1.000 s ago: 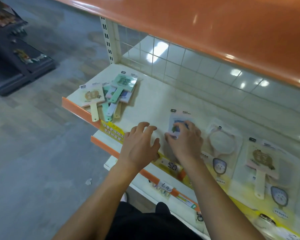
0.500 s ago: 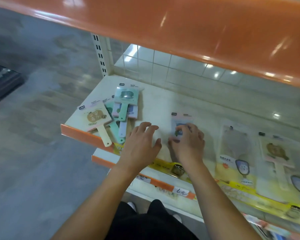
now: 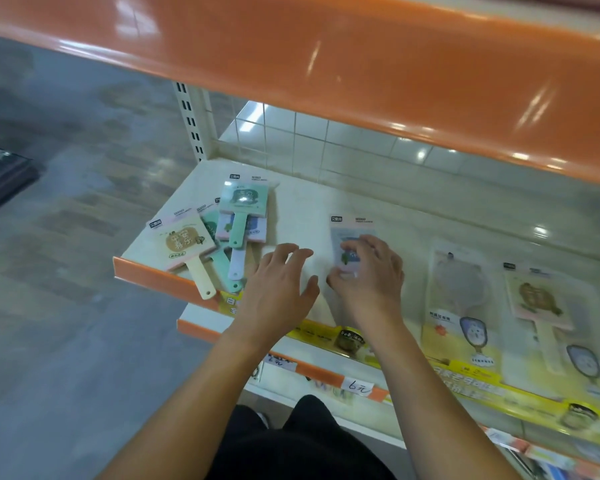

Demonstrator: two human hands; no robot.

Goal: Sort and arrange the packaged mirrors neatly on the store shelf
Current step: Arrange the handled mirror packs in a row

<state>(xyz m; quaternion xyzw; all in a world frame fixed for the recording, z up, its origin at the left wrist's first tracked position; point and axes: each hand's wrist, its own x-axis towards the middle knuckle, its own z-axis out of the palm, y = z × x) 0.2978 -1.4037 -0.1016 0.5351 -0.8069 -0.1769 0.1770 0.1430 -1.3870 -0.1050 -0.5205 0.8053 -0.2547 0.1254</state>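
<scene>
packaged mirrors (image 3: 219, 237) heaped, one mirror (image 3: 349, 244) flat

We stand in a shop: orange-edged metal shelves (image 3: 163, 280), a handwritten price tag (image 3: 357, 386) on the lower rail, yellow promo strips (image 3: 465, 377), and packaged mirrors (image 3: 243, 202) laid out for sale.

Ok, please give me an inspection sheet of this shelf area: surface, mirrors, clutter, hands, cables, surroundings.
Surface: cream shelf with orange front lip.
Job's things: jumbled pile of packaged mirrors at the left end; blue packaged mirror lying flat mid-shelf; two more packs, a clear-fronted pack and a brown-print pack, laid side by side on the right.
Clutter: nothing seen.
Hands: left hand open, fingers spread over the shelf; right hand touches the blue pack, grip unclear.
Cables: nothing seen.
Surroundings: orange shelf overhead, wire grid back, grey floor.
</scene>
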